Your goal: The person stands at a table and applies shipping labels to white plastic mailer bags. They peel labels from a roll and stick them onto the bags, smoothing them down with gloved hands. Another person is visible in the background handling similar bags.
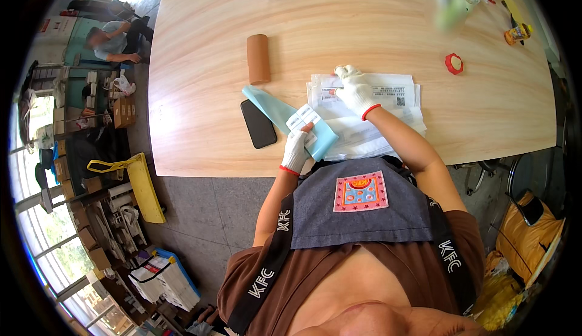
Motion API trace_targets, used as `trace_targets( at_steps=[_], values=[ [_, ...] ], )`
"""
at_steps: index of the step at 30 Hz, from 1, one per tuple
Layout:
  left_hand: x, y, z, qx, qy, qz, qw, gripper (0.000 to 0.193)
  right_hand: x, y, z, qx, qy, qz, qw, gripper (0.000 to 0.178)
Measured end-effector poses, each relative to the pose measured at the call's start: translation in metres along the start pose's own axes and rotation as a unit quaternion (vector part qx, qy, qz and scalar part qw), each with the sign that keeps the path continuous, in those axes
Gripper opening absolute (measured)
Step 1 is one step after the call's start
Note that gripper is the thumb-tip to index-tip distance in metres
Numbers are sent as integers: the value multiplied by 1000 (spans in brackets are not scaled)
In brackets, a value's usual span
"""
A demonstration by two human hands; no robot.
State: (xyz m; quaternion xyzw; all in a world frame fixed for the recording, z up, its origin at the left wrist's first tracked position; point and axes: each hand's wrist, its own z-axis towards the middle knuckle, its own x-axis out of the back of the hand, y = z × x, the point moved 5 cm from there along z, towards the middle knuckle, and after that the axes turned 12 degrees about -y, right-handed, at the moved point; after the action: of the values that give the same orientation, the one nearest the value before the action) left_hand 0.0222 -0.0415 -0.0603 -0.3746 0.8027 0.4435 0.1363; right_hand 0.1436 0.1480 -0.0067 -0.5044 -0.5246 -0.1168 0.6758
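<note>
Light-blue sheet (327,140) in hand, centre of frame, at the lower edge of the counter (200,63).
Left hand (295,150): fingers clamped on the sheet and white label paper (301,116). Right hand (356,92): fingers bent over printed plastic bags (397,115), right of centre; grip cannot be determined. Black smartphone (258,124) lies left of centre.

a brown top (318,269), blue-grey apron (314,209) and red-cuffed white gloves (356,93) are worn.
</note>
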Motion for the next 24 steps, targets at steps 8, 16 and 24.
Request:
trace_targets(
  at_steps=[8, 16, 24],
  values=[
    [-4, 3, -3, -5, 5, 10, 1000, 30, 11, 8, 27, 72, -70, -109, 989, 15],
    [24, -5, -2, -49, -7, -117, 992, 36, 40, -15, -9, 246, 37, -144, 958, 8],
    [4, 50, -41, -120, -20, -61, 991, 45, 40, -37, -98, 379, -67, -119, 915, 4]
  ],
)
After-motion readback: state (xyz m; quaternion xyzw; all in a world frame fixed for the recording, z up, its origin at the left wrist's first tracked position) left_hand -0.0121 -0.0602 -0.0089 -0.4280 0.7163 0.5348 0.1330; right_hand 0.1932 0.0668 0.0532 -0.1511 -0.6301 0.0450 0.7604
